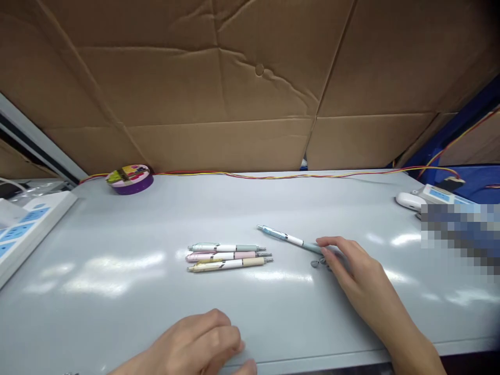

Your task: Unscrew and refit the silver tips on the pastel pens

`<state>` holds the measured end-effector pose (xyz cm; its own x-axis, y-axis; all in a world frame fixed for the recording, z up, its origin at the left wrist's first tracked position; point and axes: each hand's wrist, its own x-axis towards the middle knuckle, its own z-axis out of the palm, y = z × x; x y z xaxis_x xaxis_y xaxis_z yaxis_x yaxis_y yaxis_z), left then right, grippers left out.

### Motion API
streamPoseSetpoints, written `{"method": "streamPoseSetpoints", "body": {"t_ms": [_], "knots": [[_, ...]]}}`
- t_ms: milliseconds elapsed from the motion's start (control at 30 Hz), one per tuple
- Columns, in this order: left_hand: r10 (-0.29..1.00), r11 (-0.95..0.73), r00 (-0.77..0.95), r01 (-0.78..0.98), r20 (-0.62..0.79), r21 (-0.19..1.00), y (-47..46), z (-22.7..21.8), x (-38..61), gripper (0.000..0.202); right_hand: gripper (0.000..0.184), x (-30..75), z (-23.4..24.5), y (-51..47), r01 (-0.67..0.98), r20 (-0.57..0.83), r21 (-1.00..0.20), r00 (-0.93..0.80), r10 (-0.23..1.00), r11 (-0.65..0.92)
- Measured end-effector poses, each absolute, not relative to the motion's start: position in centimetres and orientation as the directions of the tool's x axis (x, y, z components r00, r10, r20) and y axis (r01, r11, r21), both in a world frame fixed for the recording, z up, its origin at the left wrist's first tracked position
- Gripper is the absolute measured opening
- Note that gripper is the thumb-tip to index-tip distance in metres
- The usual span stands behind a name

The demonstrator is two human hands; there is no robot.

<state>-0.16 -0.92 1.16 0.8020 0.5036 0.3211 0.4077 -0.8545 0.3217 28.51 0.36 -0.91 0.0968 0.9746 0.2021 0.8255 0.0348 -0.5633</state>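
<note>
My right hand (355, 265) has its thumb and index finger closed around the right end of a blue and white pen (292, 239). The pen slants, its clicker end pointing up and left. Under my fingertips sits a small grey object (315, 264), partly covered and too small to name. To the left, three similar pens lie side by side: a pale green one (224, 248), a pink one (226, 256) and a yellow one (228, 264). My left hand (199, 344) rests near the front edge, fingers loosely curled and thumb apart, with nothing seen in it.
A purple round tin (133, 182) stands at the back left. White power strips lie at the left (35, 224) and right (441, 195), with a white mouse-like object (410, 201) nearby. Red and yellow wires (250, 177) run along the cardboard (219, 104) behind the grey table (156, 224).
</note>
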Motion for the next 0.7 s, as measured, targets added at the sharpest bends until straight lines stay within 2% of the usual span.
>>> {"method": "streamPoseSetpoints", "body": {"t_ms": [133, 267, 367, 467, 567, 700], "knots": [[0.400, -0.916, 0.834, 0.347, 0.381, 0.203, -0.8, 1.2, -0.3, 0.022, 0.023, 28.5, -0.9, 0.1, 0.837, 0.288, -0.538, 0.073, 0.955, 0.098], [0.330, -0.944, 0.864, 0.302, 0.381, 0.133, -0.8, 1.2, -0.6, 0.024, 0.021, 28.6, -1.3, -0.2, 0.888, 0.381, -0.414, -0.031, 0.924, 0.201], [0.358, -0.934, 0.836, 0.318, 0.417, 0.164, -1.0, 0.9, -0.7, 0.024, 0.021, 28.6, -1.7, -0.2, 0.888, 0.345, -0.404, -0.075, 0.936, 0.220], [0.426, -0.905, 0.793, 0.383, 0.437, 0.187, -1.3, 0.6, -0.7, 0.015, 0.020, 28.8, -2.1, -0.1, 0.881, 0.312, -0.422, -0.080, 0.947, 0.213], [0.403, -0.912, 0.804, 0.391, 0.437, 0.122, -1.5, 0.6, -0.6, 0.012, 0.018, 28.8, -2.2, -0.1, 0.874, 0.302, -0.422, -0.114, 0.947, 0.240], [0.410, -0.887, 0.791, 0.461, 0.455, -0.002, -0.6, 0.5, -1.0, 0.024, 0.015, 28.5, -1.7, -0.3, 0.862, 0.305, -0.448, -0.103, 0.947, 0.238]]}}
